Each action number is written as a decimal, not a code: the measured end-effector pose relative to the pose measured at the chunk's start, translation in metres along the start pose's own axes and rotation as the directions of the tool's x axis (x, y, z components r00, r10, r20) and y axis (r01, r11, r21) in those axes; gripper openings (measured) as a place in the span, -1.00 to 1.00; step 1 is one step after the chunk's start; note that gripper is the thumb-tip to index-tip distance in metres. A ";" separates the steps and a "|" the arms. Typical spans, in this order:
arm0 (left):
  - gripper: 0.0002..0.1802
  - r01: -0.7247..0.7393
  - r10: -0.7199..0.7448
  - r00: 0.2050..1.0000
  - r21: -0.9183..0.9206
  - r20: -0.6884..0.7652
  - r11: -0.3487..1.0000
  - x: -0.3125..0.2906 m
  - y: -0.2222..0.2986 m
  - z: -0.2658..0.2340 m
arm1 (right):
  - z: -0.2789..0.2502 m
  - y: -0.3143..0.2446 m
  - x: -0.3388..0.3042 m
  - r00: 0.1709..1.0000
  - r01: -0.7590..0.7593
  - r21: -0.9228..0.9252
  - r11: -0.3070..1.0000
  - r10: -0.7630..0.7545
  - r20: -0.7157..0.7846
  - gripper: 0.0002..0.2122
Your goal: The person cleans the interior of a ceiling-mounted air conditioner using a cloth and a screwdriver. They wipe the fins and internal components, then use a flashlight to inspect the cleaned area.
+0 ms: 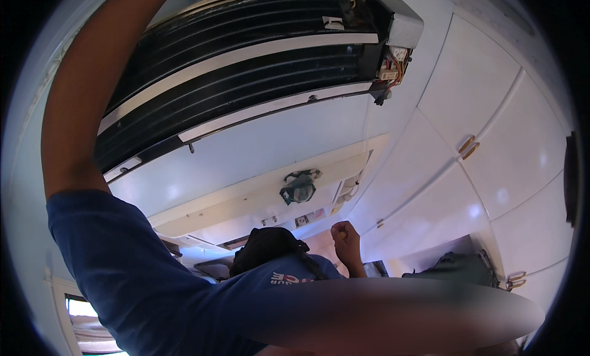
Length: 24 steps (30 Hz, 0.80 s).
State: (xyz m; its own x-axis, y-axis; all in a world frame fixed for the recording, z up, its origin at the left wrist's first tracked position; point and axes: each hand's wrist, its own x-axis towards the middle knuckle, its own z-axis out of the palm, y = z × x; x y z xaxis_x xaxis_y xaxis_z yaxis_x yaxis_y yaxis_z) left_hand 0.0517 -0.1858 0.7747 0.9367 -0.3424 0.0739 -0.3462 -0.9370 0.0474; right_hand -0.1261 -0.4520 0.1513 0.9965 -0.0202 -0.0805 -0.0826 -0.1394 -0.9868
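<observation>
A wall air conditioner [246, 59] hangs at the top with its inside bare, showing dark rows of fins and pale strips. Coloured wires [396, 67] and a white connector show at its right end, below a grey metal box [402, 21]. My left arm, in a blue sleeve, reaches up past the unit's left part; the hand lies beyond the upper edge. Lower down, away from the unit, is my right hand [348, 242], its fingers curled closed. Something small and yellowish may be in them, too small to name.
A black bag [269, 250] with a strap rests against my blue shirt. Below the unit, a crumpled greenish cloth or bag [300, 187] lies on a cream shelf [246, 202]. White cupboards [467, 110] with gold handles fill the right side. A dark green bag [458, 268] sits below them.
</observation>
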 end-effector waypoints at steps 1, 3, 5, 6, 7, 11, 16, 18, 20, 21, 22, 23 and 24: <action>-0.50 -0.106 0.111 0.993 0.099 -0.042 0.989 0.001 -0.001 0.004 | 0.004 0.004 -0.004 1.000 0.024 0.022 0.999 -0.024 -0.002 -0.91; -0.54 -0.289 0.336 0.935 0.307 -0.111 0.907 0.002 -0.001 0.013 | 0.010 0.011 -0.004 1.000 -0.004 0.033 0.999 0.005 -0.018 -0.92; -0.59 -0.207 0.271 0.952 0.357 -0.141 0.911 0.000 0.000 0.017 | 0.014 0.016 -0.001 0.999 0.032 0.080 0.996 -0.030 -0.031 -0.91; -0.62 -0.165 0.239 0.959 0.381 -0.156 0.910 -0.002 0.001 0.017 | 0.014 0.017 0.000 0.999 0.009 0.090 0.996 -0.006 -0.033 -0.91; -0.63 -0.176 0.248 0.957 0.376 -0.152 0.910 -0.005 0.003 0.016 | 0.015 0.018 0.003 0.998 0.054 0.069 0.996 -0.051 -0.042 -0.91; -0.66 -0.258 0.327 0.938 0.396 -0.118 0.881 -0.015 0.013 0.004 | 0.016 0.023 0.007 0.995 0.075 0.027 0.997 -0.073 -0.062 -0.91; -0.72 -0.138 0.153 0.988 0.294 -0.028 0.946 -0.005 0.018 -0.004 | 0.016 0.033 0.005 0.998 -0.019 0.103 0.995 0.024 -0.053 -0.91; -0.74 -0.205 0.260 0.963 0.420 -0.077 0.884 0.000 0.011 -0.001 | 0.013 0.036 0.005 0.997 -0.061 0.124 0.990 0.066 -0.034 -0.92; -0.80 -0.240 0.288 0.952 0.330 -0.103 0.913 0.001 0.002 0.001 | 0.010 0.037 0.006 0.996 -0.069 0.106 0.992 0.075 -0.051 -0.92; -0.83 -0.260 0.303 0.946 0.287 -0.116 0.922 0.000 -0.002 0.001 | 0.008 0.038 0.008 0.992 -0.101 0.101 0.990 0.108 -0.065 -0.92; -0.86 -0.194 0.223 0.968 0.224 -0.113 0.955 0.001 -0.003 -0.001 | 0.007 0.037 0.009 0.996 -0.057 0.104 0.993 0.064 -0.065 -0.91; -0.89 -0.125 0.142 0.985 0.159 -0.102 0.979 0.001 -0.003 -0.004 | 0.006 0.037 0.011 0.996 -0.044 0.107 0.993 0.051 -0.069 -0.91; -0.90 -0.052 0.060 0.994 0.090 -0.086 0.995 0.002 -0.004 -0.004 | 0.005 0.037 0.012 0.996 -0.051 0.103 0.993 0.058 -0.068 -0.91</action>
State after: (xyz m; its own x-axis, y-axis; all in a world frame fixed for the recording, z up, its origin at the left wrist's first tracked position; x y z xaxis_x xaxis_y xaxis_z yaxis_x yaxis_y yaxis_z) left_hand 0.0543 -0.1826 0.7790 0.9061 -0.3906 0.1624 -0.3884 -0.9203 -0.0464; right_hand -0.1167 -0.4526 0.1131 0.9871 -0.0959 -0.1282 -0.1321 -0.0351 -0.9906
